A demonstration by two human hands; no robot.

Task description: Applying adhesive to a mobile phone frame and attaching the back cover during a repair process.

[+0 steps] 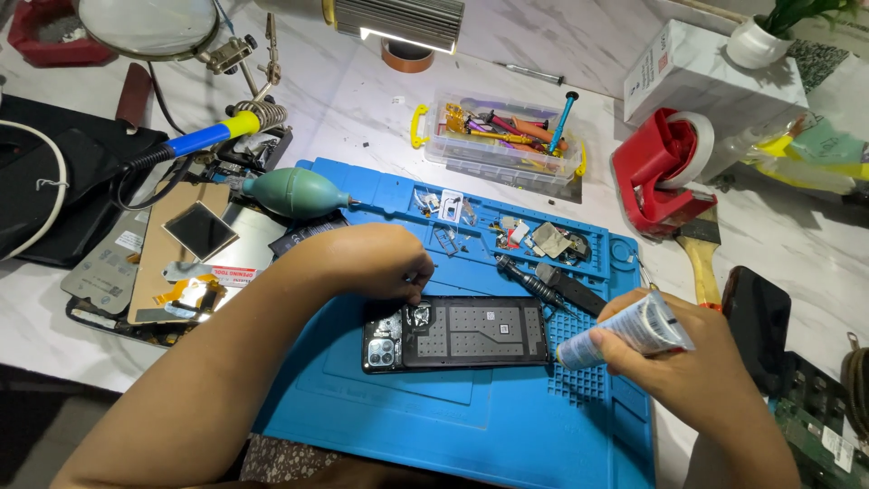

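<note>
- head view, nearest: right hand [692, 358] clamping a white glue tube [625, 333], nozzle nearing the phone's edge.
- farther: left hand [385, 263] pinching at the opened phone [457, 333], lying on the blue mat [507, 426].
- judging: gluing step; needing a thin, steady bead.

We count one opened phone [457, 333], one glue tube [625, 330], one blue mat [471, 417], one green blower [294, 192], one tape dispenser [661, 172], one clear box [502, 140], two hands.
</note>
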